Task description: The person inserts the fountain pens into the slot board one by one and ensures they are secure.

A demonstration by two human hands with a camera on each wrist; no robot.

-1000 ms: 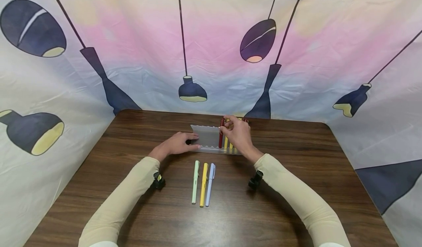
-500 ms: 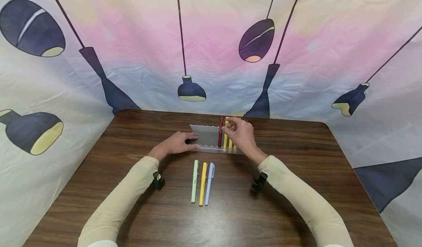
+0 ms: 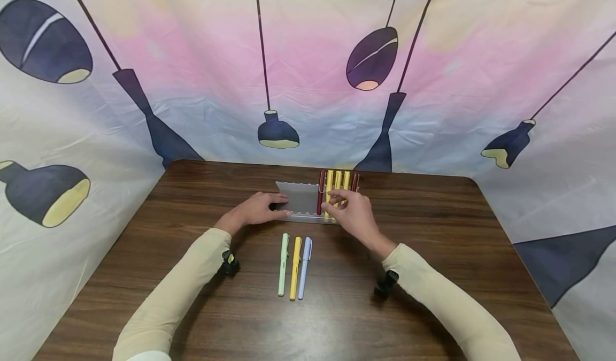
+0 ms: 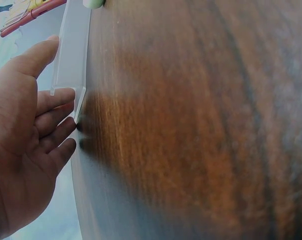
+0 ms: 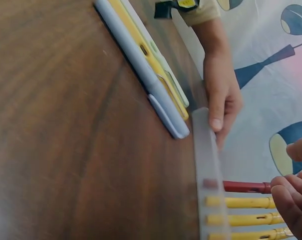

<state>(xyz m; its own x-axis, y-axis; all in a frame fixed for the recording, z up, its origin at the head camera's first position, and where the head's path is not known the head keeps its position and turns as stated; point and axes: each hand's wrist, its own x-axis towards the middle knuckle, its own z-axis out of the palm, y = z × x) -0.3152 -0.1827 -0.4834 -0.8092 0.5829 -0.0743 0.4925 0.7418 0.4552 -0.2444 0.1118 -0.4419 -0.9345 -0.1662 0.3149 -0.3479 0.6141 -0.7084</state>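
Observation:
A clear plastic pen rack (image 3: pixel 302 198) with a scalloped edge stands toward the back of the table. My left hand (image 3: pixel 257 209) holds its left end, thumb at the front and fingers round the side, as the left wrist view shows. In the rack's right part stand a dark red pen (image 3: pixel 320 192), several yellow pens (image 3: pixel 338 178) and another dark red pen (image 3: pixel 355 182) at the right. Over the yellow pens is my right hand (image 3: pixel 355 215), its thumb and fingers apart beside the left red pen and holding nothing.
On the table in front of the rack lie a light green pen (image 3: pixel 284 265), a yellow pen (image 3: pixel 295 268) and a lavender pen (image 3: pixel 305 268), side by side. A printed cloth (image 3: pixel 216 83) hangs behind the wooden table (image 3: pixel 433 232).
My right hand has let go of the left red pen and moved down and slightly right, uncovering the pen tops. My left hand stays at the rack's end.

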